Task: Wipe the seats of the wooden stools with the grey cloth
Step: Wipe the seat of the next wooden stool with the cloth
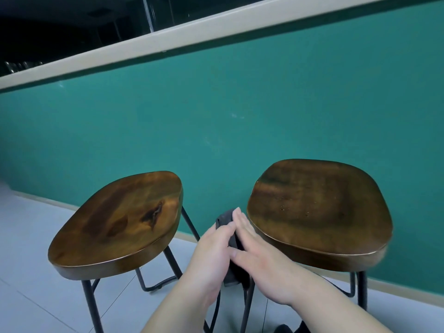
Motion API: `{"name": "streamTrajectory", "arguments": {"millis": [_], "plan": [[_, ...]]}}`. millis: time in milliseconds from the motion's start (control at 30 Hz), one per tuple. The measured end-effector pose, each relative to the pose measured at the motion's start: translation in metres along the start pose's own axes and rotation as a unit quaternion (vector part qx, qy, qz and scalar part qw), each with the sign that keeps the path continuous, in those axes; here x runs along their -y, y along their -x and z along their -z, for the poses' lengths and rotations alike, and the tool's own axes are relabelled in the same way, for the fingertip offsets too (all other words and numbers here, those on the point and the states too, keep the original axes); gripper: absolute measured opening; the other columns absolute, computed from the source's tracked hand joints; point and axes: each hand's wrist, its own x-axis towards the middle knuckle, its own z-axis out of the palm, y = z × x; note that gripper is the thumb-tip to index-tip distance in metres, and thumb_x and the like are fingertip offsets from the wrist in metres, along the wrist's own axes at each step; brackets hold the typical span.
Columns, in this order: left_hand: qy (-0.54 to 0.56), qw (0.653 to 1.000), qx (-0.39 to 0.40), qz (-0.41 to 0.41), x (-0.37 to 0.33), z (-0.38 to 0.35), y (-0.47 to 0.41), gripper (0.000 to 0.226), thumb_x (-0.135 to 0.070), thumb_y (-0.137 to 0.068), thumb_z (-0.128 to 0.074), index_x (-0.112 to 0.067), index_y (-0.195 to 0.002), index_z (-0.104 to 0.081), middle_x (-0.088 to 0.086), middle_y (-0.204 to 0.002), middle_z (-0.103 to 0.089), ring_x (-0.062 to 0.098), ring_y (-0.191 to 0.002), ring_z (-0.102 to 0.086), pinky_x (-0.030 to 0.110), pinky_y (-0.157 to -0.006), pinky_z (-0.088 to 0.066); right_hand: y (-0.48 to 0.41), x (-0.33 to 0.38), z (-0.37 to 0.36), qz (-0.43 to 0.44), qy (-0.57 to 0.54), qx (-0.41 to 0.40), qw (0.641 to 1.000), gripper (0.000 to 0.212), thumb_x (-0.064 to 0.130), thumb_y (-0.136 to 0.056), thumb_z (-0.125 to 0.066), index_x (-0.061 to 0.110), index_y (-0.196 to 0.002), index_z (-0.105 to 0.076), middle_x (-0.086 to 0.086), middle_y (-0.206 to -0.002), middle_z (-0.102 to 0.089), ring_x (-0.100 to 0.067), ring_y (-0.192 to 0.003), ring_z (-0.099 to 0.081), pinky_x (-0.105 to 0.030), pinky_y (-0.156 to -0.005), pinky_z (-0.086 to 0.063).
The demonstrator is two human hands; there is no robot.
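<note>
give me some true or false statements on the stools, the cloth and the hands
1. The left stool and the right stool stand before a green wall. True.
2. The grey cloth lies spread on the left stool's seat. False: the left hand and the right hand hold it in the gap between the stools.
3. The right hand's fingers lie straight against the cloth. True.
4. The stools have white legs. False: they are dark.

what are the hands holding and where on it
The grey cloth: the left hand grips its middle, the right hand presses flat against it.
</note>
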Motion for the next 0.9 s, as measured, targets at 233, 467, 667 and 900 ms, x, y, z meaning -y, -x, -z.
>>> {"name": "streamTrajectory", "arguments": {"millis": [233, 467, 667, 900], "plan": [[0.092, 0.985, -0.119, 0.083, -0.016, -0.013, -0.017, 0.011, -0.032, -0.1, -0.052, -0.022, -0.099, -0.057, 0.016, -0.1, -0.066, 0.041, -0.093, -0.065, 0.059, -0.085, -0.056, 0.028, -0.018, 0.039, -0.046, 0.089, -0.068, 0.993, 0.079, 0.056, -0.102, -0.034, 0.041, -0.153, 0.025, 0.03, -0.153, 0.034, 0.012, -0.14, 0.027, -0.025, -0.12, 0.003], [-0.104, 0.988, -0.071, -0.089, -0.021, -0.038, -0.043, 0.05, -0.041, -0.102, -0.034, -0.046, -0.152, -0.029, -0.008, -0.152, -0.044, 0.028, -0.137, -0.043, 0.05, -0.115, -0.034, 0.054, -0.07, 0.101, -0.125, 0.157, -0.174, 0.964, 0.076, 0.051, -0.102, -0.039, 0.036, -0.159, 0.009, 0.024, -0.161, 0.022, 0.009, -0.144, 0.024, -0.025, -0.119, -0.003], [-0.424, 0.882, 0.09, -0.188, 0.006, -0.081, -0.075, 0.062, -0.04, -0.108, -0.029, -0.029, -0.159, 0.005, -0.008, -0.167, -0.015, 0.019, -0.151, -0.022, 0.028, -0.117, -0.021, 0.047, -0.127, 0.14, -0.264, 0.199, -0.253, 0.909, 0.074, 0.051, -0.103, -0.032, 0.015, -0.16, -0.001, -0.002, -0.169, 0.004, -0.019, -0.154, 0.01, -0.042, -0.125, -0.006], [-0.714, 0.651, 0.079, -0.247, 0.024, -0.096, -0.103, 0.073, -0.058, -0.102, -0.02, -0.012, -0.158, -0.016, 0.009, -0.164, -0.021, 0.028, -0.151, -0.021, 0.041, -0.124, -0.015, 0.022, -0.155, 0.162, -0.339, 0.191, -0.28, 0.878, 0.077, 0.057, -0.102, -0.02, 0.005, -0.158, -0.01, -0.013, -0.167, -0.01, -0.031, -0.154, -0.002, -0.049, -0.124, -0.013]]}}
